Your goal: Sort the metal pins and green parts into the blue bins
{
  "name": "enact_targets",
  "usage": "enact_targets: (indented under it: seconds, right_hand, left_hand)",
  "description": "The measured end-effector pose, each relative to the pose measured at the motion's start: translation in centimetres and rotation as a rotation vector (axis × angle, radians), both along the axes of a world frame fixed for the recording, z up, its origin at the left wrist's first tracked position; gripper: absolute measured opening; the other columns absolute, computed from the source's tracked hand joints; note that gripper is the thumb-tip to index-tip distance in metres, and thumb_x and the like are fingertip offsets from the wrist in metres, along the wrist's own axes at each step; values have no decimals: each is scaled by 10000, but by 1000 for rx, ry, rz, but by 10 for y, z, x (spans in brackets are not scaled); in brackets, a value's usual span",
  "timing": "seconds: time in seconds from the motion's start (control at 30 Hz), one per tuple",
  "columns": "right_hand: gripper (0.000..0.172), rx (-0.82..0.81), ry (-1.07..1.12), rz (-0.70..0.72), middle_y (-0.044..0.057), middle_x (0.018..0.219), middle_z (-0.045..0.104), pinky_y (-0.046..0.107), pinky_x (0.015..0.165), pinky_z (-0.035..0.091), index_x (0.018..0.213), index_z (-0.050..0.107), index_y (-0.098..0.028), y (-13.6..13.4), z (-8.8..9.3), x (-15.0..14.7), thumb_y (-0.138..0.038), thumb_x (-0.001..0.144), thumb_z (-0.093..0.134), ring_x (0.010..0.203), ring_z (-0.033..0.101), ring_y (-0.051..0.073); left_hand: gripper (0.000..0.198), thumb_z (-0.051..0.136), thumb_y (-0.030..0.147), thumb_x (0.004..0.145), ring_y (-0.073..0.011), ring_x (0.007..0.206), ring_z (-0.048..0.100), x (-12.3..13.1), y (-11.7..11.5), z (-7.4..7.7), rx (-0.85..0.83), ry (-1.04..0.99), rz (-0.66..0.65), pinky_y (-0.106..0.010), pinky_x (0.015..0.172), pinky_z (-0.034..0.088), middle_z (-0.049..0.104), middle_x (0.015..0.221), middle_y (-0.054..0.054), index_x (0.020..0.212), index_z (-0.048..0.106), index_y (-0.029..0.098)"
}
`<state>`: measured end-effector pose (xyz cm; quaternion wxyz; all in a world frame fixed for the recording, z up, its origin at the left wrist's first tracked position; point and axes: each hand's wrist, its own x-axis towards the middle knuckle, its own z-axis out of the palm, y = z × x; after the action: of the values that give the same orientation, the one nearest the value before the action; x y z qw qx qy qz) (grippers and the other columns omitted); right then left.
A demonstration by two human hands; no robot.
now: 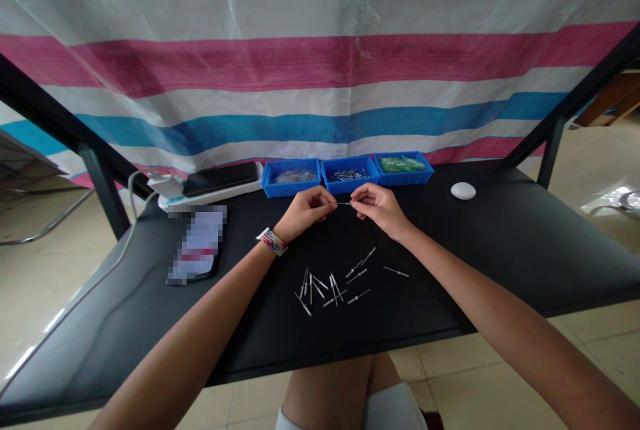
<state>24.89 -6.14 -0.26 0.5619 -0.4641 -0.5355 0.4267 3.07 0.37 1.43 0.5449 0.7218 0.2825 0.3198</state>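
Between my two hands a thin silver pop rivet (343, 203) is held level, just in front of the blue bins. My left hand (309, 209) pinches one end of it, and my right hand (379, 209) pinches the other. The fingers of both hands are closed, partly hiding the rivet's ends. Nearer to me, several loose pop rivets (359, 275) lie scattered on the black table (420, 310). Behind my hands the middle blue bin (345, 187) holds more silver rivets.
The left blue bin (290, 188) contains clear plastic pieces; the right blue bin (407, 178) contains green packets. A power strip (240, 188) with a dark phone (220, 179) on it, a lit phone (199, 243) and a cable (131, 217) are at left. A white mouse-like object (463, 191) sits right.
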Motion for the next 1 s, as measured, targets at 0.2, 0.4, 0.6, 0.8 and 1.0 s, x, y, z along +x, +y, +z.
enact_targets:
  seconds: [0.2, 0.4, 0.6, 0.8, 1.0]
  right_hand:
    - [273, 65, -4, -37, 16, 845, 699, 261, 533, 540, 932, 704, -191, -1, 2, -4, -319, 733, 840, 605, 638, 131]
    - [209, 99, -78, -65, 24, 872, 709, 263, 536, 525, 932, 710, -191, -2, 0, -4, -281, 765, 797, 605, 643, 132]
    - [211, 41, -61, -79, 13, 881, 695, 258, 525, 548, 951, 713, -195, -4, 3, -4, -323, 796, 778, 586, 660, 129]
    - [230, 1, -29, -52, 18, 808, 709, 254, 512, 546, 900, 709, -190, -4, 5, -3, -398, 825, 773, 558, 666, 135]
    - [288, 33, 4, -58, 14, 820, 695, 271, 518, 562, 903, 712, -193, -4, 3, -6, -403, 769, 856, 580, 664, 141]
  left_hand:
    - [312, 742, 453, 886, -102, 619, 584, 0, -1, 0, -28, 54, -12, -215, 589, 476, 645, 753, -4, 910, 681, 148]
    - [335, 712, 472, 897, -106, 633, 591, -1, -1, 0, -18, 75, -15, -220, 601, 476, 663, 763, -19, 908, 708, 137]
    - [308, 764, 438, 855, -102, 613, 586, -1, -1, 1, -23, 45, 14, -220, 581, 478, 639, 745, -3, 878, 697, 137]
    - [287, 804, 401, 833, -97, 613, 577, 0, -1, 0, -15, -2, 13, -216, 572, 480, 642, 752, -2, 877, 700, 136]
    - [311, 840, 401, 813, -94, 597, 565, 0, -1, -1, -24, -18, 13, -209, 557, 466, 632, 722, 9, 891, 689, 140]
